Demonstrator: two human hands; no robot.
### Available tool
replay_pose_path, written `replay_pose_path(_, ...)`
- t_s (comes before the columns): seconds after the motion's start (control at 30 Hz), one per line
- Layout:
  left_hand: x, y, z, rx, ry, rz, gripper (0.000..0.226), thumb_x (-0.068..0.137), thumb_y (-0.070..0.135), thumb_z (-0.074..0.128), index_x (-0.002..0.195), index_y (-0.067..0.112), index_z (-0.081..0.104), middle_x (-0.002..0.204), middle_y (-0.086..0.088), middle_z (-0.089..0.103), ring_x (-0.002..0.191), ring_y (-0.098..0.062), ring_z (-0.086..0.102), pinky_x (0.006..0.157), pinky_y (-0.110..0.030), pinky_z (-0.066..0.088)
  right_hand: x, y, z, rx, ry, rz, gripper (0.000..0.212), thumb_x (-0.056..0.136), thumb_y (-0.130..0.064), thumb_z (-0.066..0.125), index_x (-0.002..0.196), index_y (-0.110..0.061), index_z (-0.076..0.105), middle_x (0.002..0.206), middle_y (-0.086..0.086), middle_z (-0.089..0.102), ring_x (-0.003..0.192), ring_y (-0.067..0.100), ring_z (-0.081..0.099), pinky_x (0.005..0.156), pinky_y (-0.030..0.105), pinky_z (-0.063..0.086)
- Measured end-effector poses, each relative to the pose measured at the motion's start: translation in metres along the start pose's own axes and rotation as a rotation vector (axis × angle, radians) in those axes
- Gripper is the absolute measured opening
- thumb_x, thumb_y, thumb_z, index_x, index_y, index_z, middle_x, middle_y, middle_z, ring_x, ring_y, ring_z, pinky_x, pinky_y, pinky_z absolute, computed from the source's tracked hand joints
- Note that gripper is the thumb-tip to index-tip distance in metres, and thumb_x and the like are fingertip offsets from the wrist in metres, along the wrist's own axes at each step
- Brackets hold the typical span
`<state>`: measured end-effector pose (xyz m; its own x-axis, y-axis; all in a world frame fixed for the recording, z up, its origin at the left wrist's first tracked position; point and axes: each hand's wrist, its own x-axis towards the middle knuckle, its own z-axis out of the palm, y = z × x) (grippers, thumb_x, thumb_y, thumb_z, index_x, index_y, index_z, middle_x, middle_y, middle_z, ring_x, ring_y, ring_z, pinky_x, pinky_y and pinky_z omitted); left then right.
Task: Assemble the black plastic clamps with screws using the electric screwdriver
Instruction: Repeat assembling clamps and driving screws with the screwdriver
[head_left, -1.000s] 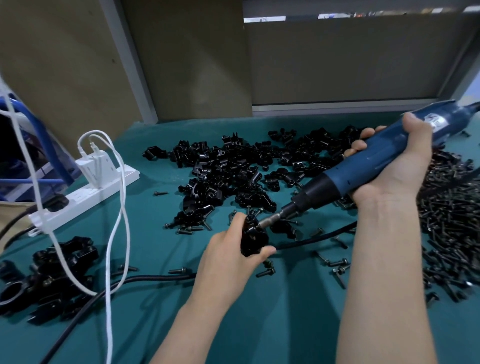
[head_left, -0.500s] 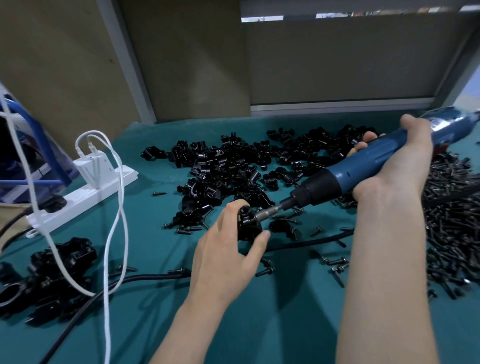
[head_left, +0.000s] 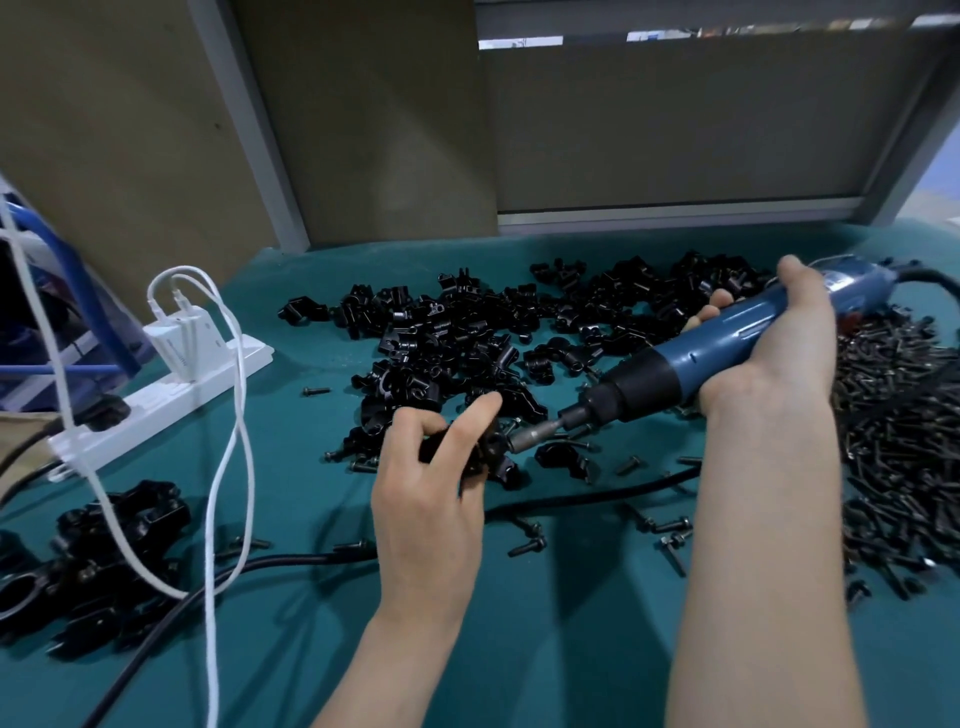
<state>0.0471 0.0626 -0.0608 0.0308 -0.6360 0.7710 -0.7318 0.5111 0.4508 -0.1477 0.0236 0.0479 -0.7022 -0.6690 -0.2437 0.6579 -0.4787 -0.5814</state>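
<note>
My left hand (head_left: 431, 483) grips a black plastic clamp (head_left: 488, 454) just above the green table, thumb and fingers curled round it. My right hand (head_left: 779, 353) holds the blue electric screwdriver (head_left: 727, 343), which slants down to the left. Its metal bit (head_left: 535, 434) meets the right side of the clamp. A large heap of loose black clamp parts (head_left: 483, 332) lies behind the hands. A heap of black screws (head_left: 904, 431) fills the right side of the table. My left hand hides most of the held clamp.
A group of assembled clamps (head_left: 98, 556) lies at the near left. A white power strip (head_left: 171, 389) with a charger and white cables (head_left: 228, 467) sits at the left. A black cord (head_left: 291, 564) crosses the table under my arms. Loose screws (head_left: 670, 535) lie between my arms.
My left hand has turned the clamp and curled its fingers round it. The screwdriver has dropped to a flatter angle, its bit staying at the clamp.
</note>
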Motion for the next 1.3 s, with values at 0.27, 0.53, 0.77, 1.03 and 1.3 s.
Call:
replay_pose_path(0.27, 0.009, -0.024, -0.007, -0.416, -0.608, -0.480, 0.020, 0.081, 0.033, 0.075, 0.098, 0.035, 0.065, 0.088, 0.019, 0.068, 0.082, 0.006, 0.060, 0.068, -0.008, 0.040, 0.019, 0.001, -0.018, -0.036, -0.113, 0.093, 0.028, 0.087, -0.038, 0.063, 0.094, -0.015, 0.050, 0.066, -0.003, 0.054, 0.050, 0.010, 0.047, 0.052, 0.019, 0.041)
replay_pose_path(0.53, 0.004, -0.027, -0.003, -0.724, -0.419, -0.687, 0.015, 0.080, 0.040, 0.056, 0.092, 0.036, 0.063, 0.066, 0.003, 0.042, 0.055, -0.012, 0.038, 0.052, -0.018, 0.037, 0.032, 0.004, -0.036, -0.261, -0.103, 0.203, 0.029, 0.083, -0.038, 0.069, 0.099, -0.019, 0.055, 0.075, 0.000, 0.061, 0.057, 0.012, 0.057, 0.058, 0.022, 0.051)
replay_pose_path(0.77, 0.004, -0.028, 0.000, -0.557, -0.351, -0.601, 0.025, 0.092, 0.012, 0.055, 0.088, 0.035, 0.064, 0.065, 0.008, 0.054, 0.060, -0.013, 0.048, 0.063, -0.036, 0.046, 0.045, 0.040, -0.040, -0.583, 0.053, 0.125, 0.050, 0.079, -0.035, 0.075, 0.112, -0.016, 0.044, 0.104, 0.004, 0.057, 0.080, 0.022, 0.065, 0.062, 0.031, 0.054)
replay_pose_path(1.03, 0.004, -0.024, -0.002, -0.497, -0.404, -0.422, 0.023, 0.091, 0.007, 0.059, 0.079, 0.026, 0.059, 0.073, 0.006, 0.064, 0.066, -0.023, 0.056, 0.060, -0.035, 0.047, 0.052, 0.030, -0.042, -1.306, -0.177, 0.099, 0.067, 0.086, -0.036, 0.071, 0.135, 0.000, 0.041, 0.134, 0.022, 0.051, 0.109, 0.035, 0.058, 0.097, 0.047, 0.048)
replay_pose_path(1.3, 0.004, -0.023, 0.002, -0.482, -0.334, -0.498, 0.012, 0.077, 0.022, 0.062, 0.081, 0.029, 0.053, 0.071, 0.008, 0.064, 0.064, -0.012, 0.057, 0.059, -0.026, 0.045, -0.056, 0.033, 0.002, -1.656, -1.109, -0.210, 0.064, 0.065, -0.087, 0.043, 0.101, -0.037, 0.060, 0.099, -0.011, 0.066, 0.075, 0.006, 0.067, 0.065, 0.028, 0.059)
